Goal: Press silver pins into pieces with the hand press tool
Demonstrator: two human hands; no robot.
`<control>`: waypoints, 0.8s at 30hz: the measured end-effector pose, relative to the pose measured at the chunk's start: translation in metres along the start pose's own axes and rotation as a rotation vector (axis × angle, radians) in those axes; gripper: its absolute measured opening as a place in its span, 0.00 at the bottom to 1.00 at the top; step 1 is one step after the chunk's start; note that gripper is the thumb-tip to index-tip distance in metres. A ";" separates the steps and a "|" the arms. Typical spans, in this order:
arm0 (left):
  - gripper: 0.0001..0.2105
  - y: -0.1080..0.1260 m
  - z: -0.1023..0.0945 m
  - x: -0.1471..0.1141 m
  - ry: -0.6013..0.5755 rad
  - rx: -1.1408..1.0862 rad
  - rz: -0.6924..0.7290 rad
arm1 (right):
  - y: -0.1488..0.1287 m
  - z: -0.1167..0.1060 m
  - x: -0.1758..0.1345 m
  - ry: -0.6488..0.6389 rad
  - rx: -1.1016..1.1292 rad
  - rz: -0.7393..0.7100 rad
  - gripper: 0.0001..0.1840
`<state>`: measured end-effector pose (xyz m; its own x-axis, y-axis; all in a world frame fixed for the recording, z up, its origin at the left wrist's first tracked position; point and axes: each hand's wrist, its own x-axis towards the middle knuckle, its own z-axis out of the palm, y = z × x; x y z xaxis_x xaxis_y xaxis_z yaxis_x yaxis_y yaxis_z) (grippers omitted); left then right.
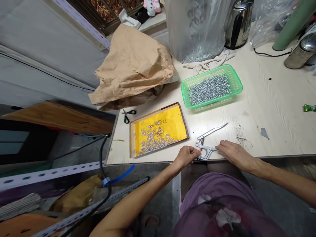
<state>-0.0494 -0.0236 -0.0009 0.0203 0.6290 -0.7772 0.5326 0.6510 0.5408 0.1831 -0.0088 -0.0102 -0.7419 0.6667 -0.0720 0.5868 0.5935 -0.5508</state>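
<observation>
Fingers (194,151) of the left hand (185,156) pinch silver pliers (208,150) by the head; the right hand (233,153), loosely curled, grips a handle over a pale table (251,108) near a grey wall (37,29).

Table (281,98): pale wood-look top, dark scuffs (243,140) near its front edge, right of centre. Wall (49,62): light grey, left side. Window (108,8): far left, dark bars, brown matter beyond; pale ledge (158,20) below. Brown wooden board (66,117) at left. Perforated metal rail (51,173), near left. Floor (163,200): grey, dim. Light soft, brightest on tabletop.
</observation>
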 end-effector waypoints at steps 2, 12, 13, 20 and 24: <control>0.11 0.003 0.000 0.000 -0.018 -0.005 -0.030 | -0.001 0.000 0.000 -0.010 -0.029 0.008 0.12; 0.09 0.005 0.000 0.001 -0.041 -0.027 -0.082 | 0.025 -0.023 0.017 0.083 -0.377 -0.001 0.45; 0.09 0.005 0.001 0.001 -0.039 -0.036 -0.091 | 0.026 -0.025 0.020 0.066 -0.396 -0.005 0.47; 0.12 0.003 0.002 0.003 -0.038 -0.050 -0.104 | 0.022 -0.021 0.024 0.049 -0.420 -0.010 0.42; 0.11 0.000 0.002 0.003 -0.046 -0.010 -0.109 | 0.020 -0.019 0.021 0.031 -0.393 0.007 0.34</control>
<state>-0.0477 -0.0226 -0.0040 0.0016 0.5338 -0.8456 0.5252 0.7192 0.4549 0.1853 0.0254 -0.0069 -0.7309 0.6809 -0.0463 0.6757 0.7125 -0.1892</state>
